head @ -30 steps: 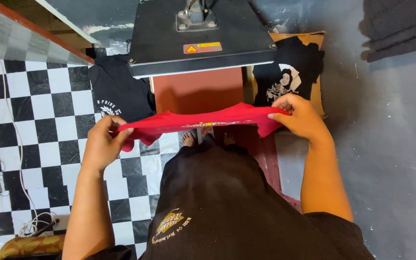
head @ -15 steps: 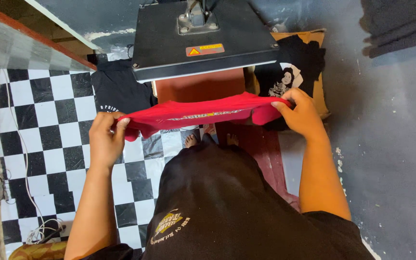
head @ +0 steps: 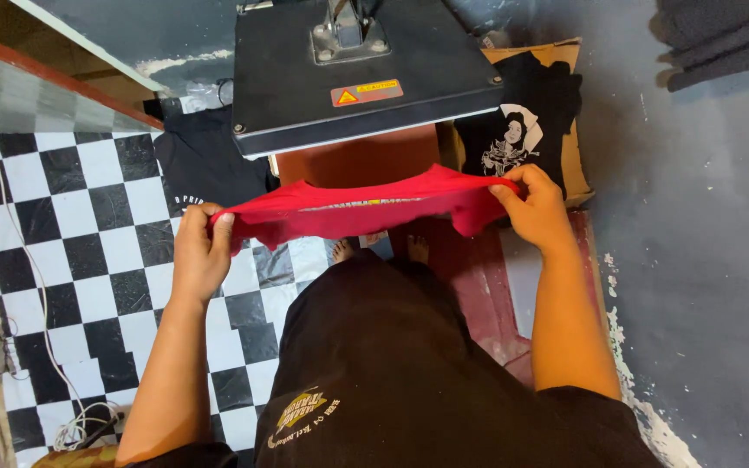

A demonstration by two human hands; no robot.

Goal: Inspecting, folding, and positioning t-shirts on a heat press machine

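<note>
Red shirt [head: 366,211]: one, below heat press [head: 361,74] | left hand [head: 201,256], right hand [head: 537,211]: each grip clenched on an end | black shirts beside press: two

Black-and-white checkered floor [head: 88,251] fills the left of the frame; rough grey-blue concrete [head: 704,260] (paint flaking along its lower edge) fills the right. A red-edged ledge [head: 54,82] crosses the upper left.

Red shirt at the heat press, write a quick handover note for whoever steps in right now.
Left hand: shut on one end of the red shirt.
Right hand: shut on the other end.
The shirt is stretched between them, in the air in front of the open heat press, just before its orange lower plate.
Done: shirt picked up and spread.
Left: it is not yet on the plate.
</note>
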